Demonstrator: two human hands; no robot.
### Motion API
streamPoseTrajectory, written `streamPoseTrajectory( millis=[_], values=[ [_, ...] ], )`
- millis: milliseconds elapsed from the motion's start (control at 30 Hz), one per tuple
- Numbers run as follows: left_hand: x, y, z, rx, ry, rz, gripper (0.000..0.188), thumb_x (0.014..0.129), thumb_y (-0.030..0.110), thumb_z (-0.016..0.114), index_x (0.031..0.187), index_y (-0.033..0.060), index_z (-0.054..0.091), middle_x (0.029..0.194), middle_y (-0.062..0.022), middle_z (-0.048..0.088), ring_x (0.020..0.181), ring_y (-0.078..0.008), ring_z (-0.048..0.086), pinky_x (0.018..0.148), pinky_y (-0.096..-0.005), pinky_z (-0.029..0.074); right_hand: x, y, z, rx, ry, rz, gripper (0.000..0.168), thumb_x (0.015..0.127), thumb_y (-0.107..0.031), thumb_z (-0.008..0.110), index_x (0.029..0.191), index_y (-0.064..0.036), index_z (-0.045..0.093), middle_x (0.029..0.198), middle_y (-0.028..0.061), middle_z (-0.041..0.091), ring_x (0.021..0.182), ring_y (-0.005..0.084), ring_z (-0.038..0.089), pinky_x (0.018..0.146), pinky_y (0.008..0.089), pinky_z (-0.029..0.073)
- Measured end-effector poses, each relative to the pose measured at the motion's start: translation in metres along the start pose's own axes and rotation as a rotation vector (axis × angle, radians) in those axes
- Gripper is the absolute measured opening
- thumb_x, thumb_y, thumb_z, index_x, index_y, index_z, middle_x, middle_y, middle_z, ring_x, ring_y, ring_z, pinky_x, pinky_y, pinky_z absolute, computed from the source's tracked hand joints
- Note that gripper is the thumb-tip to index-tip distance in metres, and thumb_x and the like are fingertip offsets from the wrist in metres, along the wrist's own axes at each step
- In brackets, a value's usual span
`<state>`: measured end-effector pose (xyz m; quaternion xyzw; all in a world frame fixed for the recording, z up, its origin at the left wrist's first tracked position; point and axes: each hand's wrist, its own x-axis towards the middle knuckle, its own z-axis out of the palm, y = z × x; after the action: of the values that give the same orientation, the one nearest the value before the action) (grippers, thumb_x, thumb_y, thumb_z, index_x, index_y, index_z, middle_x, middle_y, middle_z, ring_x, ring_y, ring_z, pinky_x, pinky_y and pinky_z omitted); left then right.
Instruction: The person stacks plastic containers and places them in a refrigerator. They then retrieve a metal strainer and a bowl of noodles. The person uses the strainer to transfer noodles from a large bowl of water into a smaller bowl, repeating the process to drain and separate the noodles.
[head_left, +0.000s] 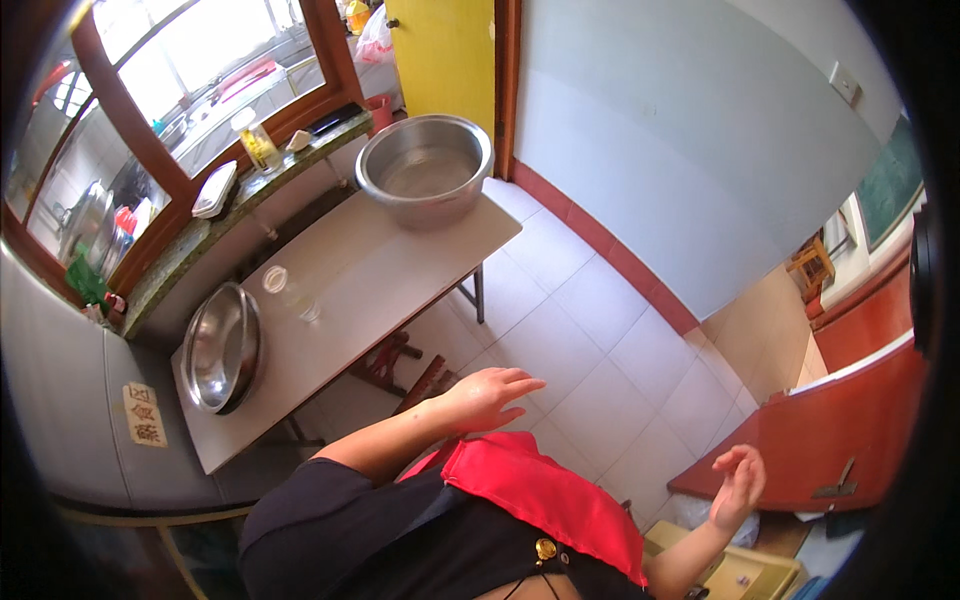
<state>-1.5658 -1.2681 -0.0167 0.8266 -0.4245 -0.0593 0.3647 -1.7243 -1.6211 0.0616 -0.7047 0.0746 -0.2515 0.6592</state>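
My left hand (487, 397) is held in front of the red apron (540, 487), fingers stretched and holding nothing. Off to the right, my right hand (739, 484) is raised with loosely bent fingers, also without anything in it. A narrow table (367, 262) stands ahead on the left. On its far end sits a large metal basin (427, 161) that appears to hold clear water. Nested metal bowls (223, 349) lean tilted at the near end. Close to them is a clear, blurred container (292, 292). Neither hand touches the table.
A stone sill (247, 195) along the window carries a lidded box (216, 190), a jar (257, 142) and a dark flat object (335, 118). Red wooden furniture (810, 442) and a yellowish tray (742, 570) are at right. A reddish stool (397, 367) stands under the table's edge.
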Motion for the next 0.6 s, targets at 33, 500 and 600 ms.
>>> streamPoseTrajectory(
  millis=[33,500,600],
  values=[
    [0.017,-0.008,0.004,-0.007,-0.017,0.005,0.046,0.074,0.012,0.06,0.119,0.0071,0.048,0.105,-0.0137,0.054,0.092,-0.0319,0.053,0.077,-0.0393,0.046,0.013,0.008,-0.002,-0.012,-0.02,0.013,0.023,0.089,-0.021,0.048,0.093,0.002,0.053,0.077,0.0078,0.054,0.068,0.0141,0.052,0.064,0.0257,0.042],
    [0.291,-0.157,-0.078,-0.108,0.085,-0.075,0.07,0.076,0.007,0.059,0.136,0.011,0.023,0.107,-0.0152,0.049,0.087,-0.0336,0.053,0.073,-0.0402,0.045,0.367,0.103,0.095,-0.056,-0.202,0.033,0.02,0.086,-0.017,0.051,0.089,0.003,0.056,0.07,0.0077,0.057,0.063,0.0148,0.054,0.064,0.0266,0.045],
    [0.333,-0.192,-0.112,-0.009,0.27,-0.035,0.068,0.077,0.008,0.059,0.136,0.0114,0.026,0.106,-0.0155,0.051,0.085,-0.0329,0.054,0.071,-0.0389,0.046,0.444,0.117,0.137,-0.099,-0.348,-0.018,0.02,0.086,-0.016,0.051,0.088,0.003,0.056,0.071,0.0076,0.058,0.065,0.0149,0.055,0.065,0.0267,0.044]
  ],
)
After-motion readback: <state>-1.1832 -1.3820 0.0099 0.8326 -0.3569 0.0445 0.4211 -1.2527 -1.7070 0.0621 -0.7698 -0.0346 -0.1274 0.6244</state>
